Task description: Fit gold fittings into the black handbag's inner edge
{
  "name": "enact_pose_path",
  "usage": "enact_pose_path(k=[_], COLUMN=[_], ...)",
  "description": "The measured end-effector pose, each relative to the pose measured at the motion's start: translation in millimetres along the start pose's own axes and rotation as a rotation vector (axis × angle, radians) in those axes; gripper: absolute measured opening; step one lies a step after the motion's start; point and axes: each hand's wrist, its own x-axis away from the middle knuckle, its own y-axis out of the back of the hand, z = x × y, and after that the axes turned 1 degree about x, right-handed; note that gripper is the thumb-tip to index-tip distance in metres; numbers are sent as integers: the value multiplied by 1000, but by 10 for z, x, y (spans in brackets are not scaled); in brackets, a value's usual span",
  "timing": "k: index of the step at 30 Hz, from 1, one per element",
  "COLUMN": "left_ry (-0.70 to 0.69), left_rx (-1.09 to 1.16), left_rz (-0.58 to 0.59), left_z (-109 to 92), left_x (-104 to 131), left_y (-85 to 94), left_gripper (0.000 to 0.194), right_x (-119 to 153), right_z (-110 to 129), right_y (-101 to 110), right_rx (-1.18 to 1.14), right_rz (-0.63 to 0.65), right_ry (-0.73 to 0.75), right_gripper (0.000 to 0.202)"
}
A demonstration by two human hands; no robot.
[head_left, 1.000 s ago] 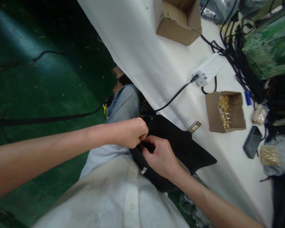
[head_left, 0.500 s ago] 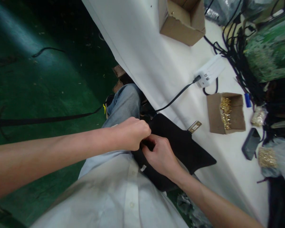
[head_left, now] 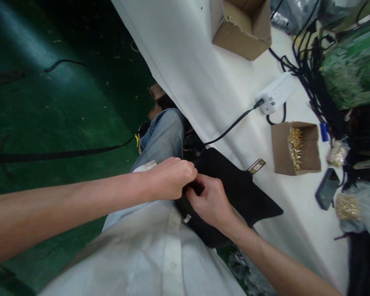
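Note:
A black bag (head_left: pixel 234 185) lies against the front of my body at the table's edge, its flap spread toward the table. A gold metal clasp plate (head_left: pixel 257 166) sticks out from the flap's edge. My left hand (head_left: pixel 175 179) is closed in a fist at the bag's near left part; what its fingers hold is hidden. Right beside it, my right hand (head_left: pixel 211 201) is closed on the bag, thumb and forefinger curled around a dark part of it. The two hands touch or nearly touch. A small white tag (head_left: pixel 187 218) shows on the bag below them.
On the white table (head_left: pixel 185 74) stand a cardboard box (head_left: pixel 242 39), a smaller box of gold hardware (head_left: pixel 279 150) and a white power strip (head_left: pixel 274 96) with a black cable (head_left: pixel 230 129). A phone (head_left: pixel 327 189) and plastic bags lie farther right. Green floor (head_left: pixel 64 102) stretches left.
The view has shifted slightly. My left fist sits a little lower in the picture; both hands keep nearly the same grip at the bag.

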Motion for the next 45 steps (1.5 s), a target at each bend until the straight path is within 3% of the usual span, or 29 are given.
enact_pose_path(k=[8,19,28,38,45], left_ry=[87,-25,-62,50,49], left_rx=[38,108,54,158,357], left_rz=[-67,26,80,2,-82], left_z=[-32,74,2,-57,97], left_x=[25,-76,-30,-7,-15], left_y=[-11,43,107,101,12], left_gripper=[17,17,16,14,17], right_x=[-2,-16,39,45,-3], right_z=[5,-33,20,32,38], right_y=[12,26,12,58,123], right_rx=[-35,-120,-153,-98,29], right_rz=[-33,27,23,-16,47], right_ry=[8,-25,-57,-24,23], right_gripper=[21,26,24,23,19])
